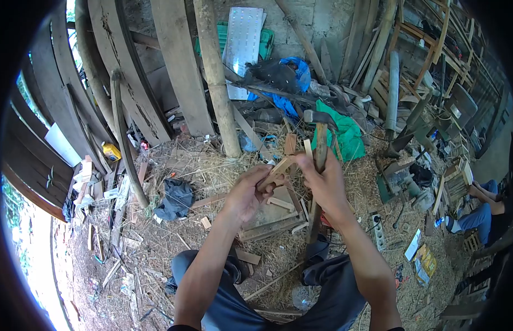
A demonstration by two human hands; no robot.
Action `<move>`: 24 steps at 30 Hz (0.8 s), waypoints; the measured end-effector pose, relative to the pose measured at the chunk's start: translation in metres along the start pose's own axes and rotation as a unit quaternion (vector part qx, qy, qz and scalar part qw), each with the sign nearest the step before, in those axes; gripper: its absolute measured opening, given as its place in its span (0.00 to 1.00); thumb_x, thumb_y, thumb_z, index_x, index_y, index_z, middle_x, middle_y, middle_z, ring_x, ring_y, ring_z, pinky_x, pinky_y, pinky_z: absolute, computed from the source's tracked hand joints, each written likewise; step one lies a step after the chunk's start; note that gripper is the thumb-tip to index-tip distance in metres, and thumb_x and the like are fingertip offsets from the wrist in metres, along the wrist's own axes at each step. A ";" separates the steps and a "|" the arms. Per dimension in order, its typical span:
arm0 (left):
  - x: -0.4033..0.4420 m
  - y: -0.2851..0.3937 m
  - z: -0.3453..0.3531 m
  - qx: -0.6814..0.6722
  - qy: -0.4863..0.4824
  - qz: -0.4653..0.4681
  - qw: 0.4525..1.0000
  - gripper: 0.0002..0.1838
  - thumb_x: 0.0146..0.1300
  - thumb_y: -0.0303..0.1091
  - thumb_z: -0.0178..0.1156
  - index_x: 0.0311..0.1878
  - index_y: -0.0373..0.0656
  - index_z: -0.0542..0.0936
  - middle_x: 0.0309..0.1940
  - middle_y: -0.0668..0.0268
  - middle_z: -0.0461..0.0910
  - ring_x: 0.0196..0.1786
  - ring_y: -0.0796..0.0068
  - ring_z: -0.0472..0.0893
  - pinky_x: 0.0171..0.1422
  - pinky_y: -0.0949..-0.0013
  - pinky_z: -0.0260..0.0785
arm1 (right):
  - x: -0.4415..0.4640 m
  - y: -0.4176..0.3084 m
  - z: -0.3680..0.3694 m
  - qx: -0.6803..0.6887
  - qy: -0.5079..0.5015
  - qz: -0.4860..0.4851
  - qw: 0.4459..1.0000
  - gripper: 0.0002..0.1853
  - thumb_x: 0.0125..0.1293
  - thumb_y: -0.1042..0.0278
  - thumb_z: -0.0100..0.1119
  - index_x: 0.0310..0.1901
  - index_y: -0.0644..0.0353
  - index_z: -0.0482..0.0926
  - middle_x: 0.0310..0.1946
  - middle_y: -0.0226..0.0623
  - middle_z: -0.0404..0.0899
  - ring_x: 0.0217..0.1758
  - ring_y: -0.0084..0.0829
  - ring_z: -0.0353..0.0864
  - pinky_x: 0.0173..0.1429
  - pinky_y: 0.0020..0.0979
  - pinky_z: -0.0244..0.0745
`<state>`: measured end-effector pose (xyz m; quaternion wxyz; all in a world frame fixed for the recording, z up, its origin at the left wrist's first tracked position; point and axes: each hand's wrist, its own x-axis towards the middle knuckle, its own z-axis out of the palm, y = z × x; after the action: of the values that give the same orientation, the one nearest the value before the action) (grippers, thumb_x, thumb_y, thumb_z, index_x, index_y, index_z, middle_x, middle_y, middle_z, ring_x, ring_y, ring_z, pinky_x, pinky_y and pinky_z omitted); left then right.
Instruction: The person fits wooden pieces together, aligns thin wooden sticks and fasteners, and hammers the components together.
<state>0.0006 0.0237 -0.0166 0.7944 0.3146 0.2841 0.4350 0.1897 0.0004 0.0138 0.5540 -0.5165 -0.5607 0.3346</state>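
Observation:
My left hand is closed round a small wooden piece at the centre of the view. Held upright in my right hand is a hammer, its metal head at the top and its handle running down below the palm. The right thumb and index finger meet near the upper end of the wooden piece, next to a thin light strip. Below both hands, a low wooden block lies on the ground between my knees, with small wood pieces on it.
Wood scraps and shavings cover the ground. A wooden pole stands ahead, near a green bag and a dark plastic bag. A power strip lies at right. Another person sits at the far right.

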 end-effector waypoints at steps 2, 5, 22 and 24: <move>0.000 0.000 -0.002 0.047 0.024 0.061 0.997 0.10 0.72 0.36 0.50 0.49 0.40 0.74 0.38 0.63 0.81 0.29 0.81 0.74 0.34 0.77 0.69 | -0.005 0.004 0.001 -0.002 0.009 -0.004 1.000 0.18 0.67 0.61 0.61 0.48 0.66 0.71 0.35 0.39 0.81 0.37 0.27 0.81 0.44 0.30 0.74; -0.004 0.001 -0.003 0.076 0.050 0.142 0.986 0.09 0.72 0.35 0.51 0.49 0.41 0.74 0.39 0.65 0.80 0.31 0.81 0.74 0.37 0.75 0.71 | -0.019 -0.007 0.003 -0.006 0.004 0.000 1.000 0.15 0.70 0.60 0.55 0.46 0.66 0.72 0.33 0.36 0.81 0.33 0.25 0.79 0.40 0.28 0.73; -0.012 0.003 0.007 -0.008 0.058 0.118 0.991 0.13 0.67 0.40 0.59 0.46 0.40 0.78 0.38 0.64 0.81 0.35 0.75 0.81 0.42 0.70 0.76 | -0.027 -0.008 0.015 -0.004 -0.023 0.008 1.000 0.15 0.54 0.69 0.72 0.39 0.67 0.79 0.31 0.34 0.83 0.35 0.19 0.80 0.41 0.24 0.74; -0.013 0.005 0.011 -0.020 0.066 0.124 0.990 0.12 0.67 0.39 0.60 0.44 0.40 0.79 0.37 0.64 0.82 0.36 0.74 0.81 0.43 0.71 0.76 | -0.028 -0.007 0.014 -0.018 -0.026 0.006 0.999 0.15 0.54 0.69 0.72 0.40 0.68 0.79 0.32 0.34 0.83 0.35 0.19 0.80 0.42 0.23 0.75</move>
<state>0.0003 0.0111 -0.0036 0.7200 0.3018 0.2859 0.5557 0.1709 -0.0249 0.0109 0.5280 -0.5210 -0.5778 0.3405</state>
